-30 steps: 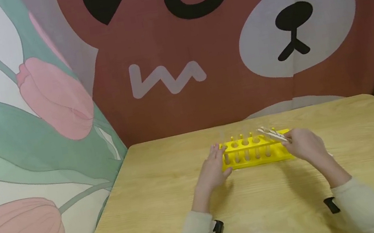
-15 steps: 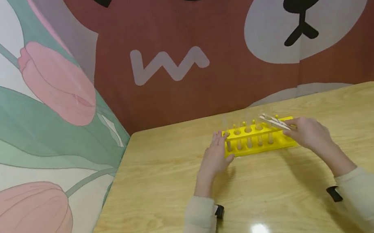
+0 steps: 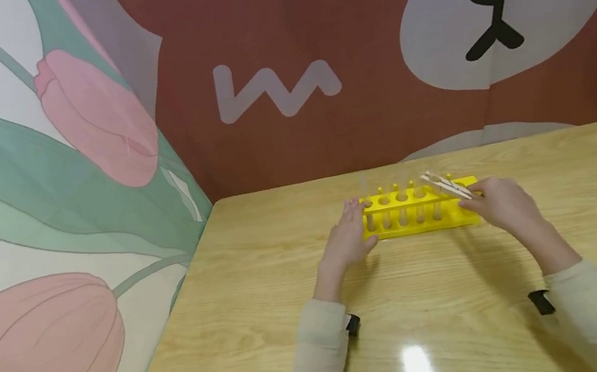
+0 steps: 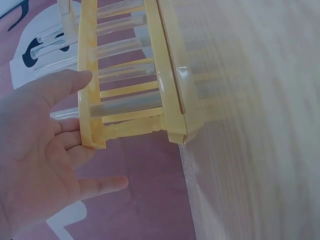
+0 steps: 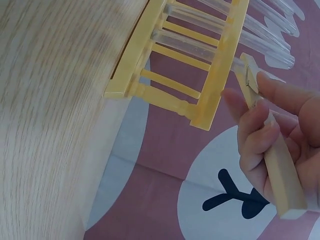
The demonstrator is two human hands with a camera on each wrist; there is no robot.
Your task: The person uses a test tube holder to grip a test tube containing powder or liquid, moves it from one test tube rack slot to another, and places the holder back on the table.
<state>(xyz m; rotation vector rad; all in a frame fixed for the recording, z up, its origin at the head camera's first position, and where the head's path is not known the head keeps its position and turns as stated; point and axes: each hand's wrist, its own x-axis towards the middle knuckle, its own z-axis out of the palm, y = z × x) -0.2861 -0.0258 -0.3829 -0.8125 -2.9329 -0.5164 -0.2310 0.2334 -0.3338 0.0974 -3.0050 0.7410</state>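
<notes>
A yellow test tube rack (image 3: 429, 225) stands on the table with several clear test tubes (image 4: 125, 48) upright in it. My left hand (image 3: 345, 242) grips the rack's left end. In the left wrist view its thumb lies on the upper shelf, other fingers bend against the end, and the little finger sticks out. My right hand (image 3: 506, 204) pinches a wooden test tube clamp (image 5: 282, 172) by its handle, beside the rack's right end. The clamp's far end lies at the rightmost tube (image 5: 187, 44), above the upper shelf. I cannot tell whether it grips that tube.
The wood-grained table (image 3: 265, 270) extends around the rack. A brown bear-print cloth (image 3: 291, 141) hangs behind its back edge, with a tulip-print cloth (image 3: 105, 126) at the left. Short yellow pegs (image 3: 395, 187) rise along the rack's back.
The head view has tilted downward, so the rack and both hands appear higher and slightly to the right. Relative to the rack, both hands and the clamp stay nearly the same.
</notes>
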